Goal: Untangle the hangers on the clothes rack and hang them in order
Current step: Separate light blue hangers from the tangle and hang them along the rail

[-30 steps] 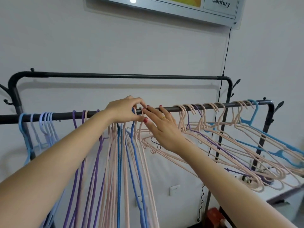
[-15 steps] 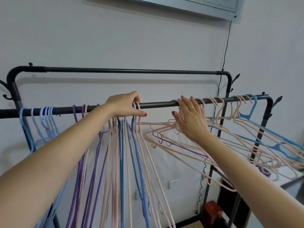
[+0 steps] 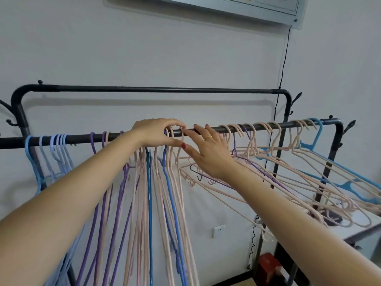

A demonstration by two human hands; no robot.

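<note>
A black clothes rack has a front rail (image 3: 82, 139) carrying many hangers. Purple, pink and blue hangers (image 3: 148, 203) hang straight down left of centre. Several light blue hangers (image 3: 57, 145) hang at the far left. On the right, tangled pink hangers (image 3: 288, 174) lie splayed with a purple hanger (image 3: 247, 162) and a blue hanger (image 3: 315, 139) among them. My left hand (image 3: 156, 133) curls over the rail and pinches a pink hanger hook (image 3: 181, 139) between thumb and forefinger. My right hand (image 3: 212, 155) reaches in from the right, its fingers straight, fingertips touching the rail beside that hook.
A higher back rail (image 3: 165, 89) runs behind, with coat hooks at the rack's ends. A black cable (image 3: 283, 58) drops down the wall from a framed board (image 3: 268, 11). Below are a wall socket (image 3: 219, 231), a red object (image 3: 268, 265) and a white surface (image 3: 360, 223).
My right hand went right to the tangled hooks and has come back left along the rail to my left hand. My left hand has stayed at the same hooks.
</note>
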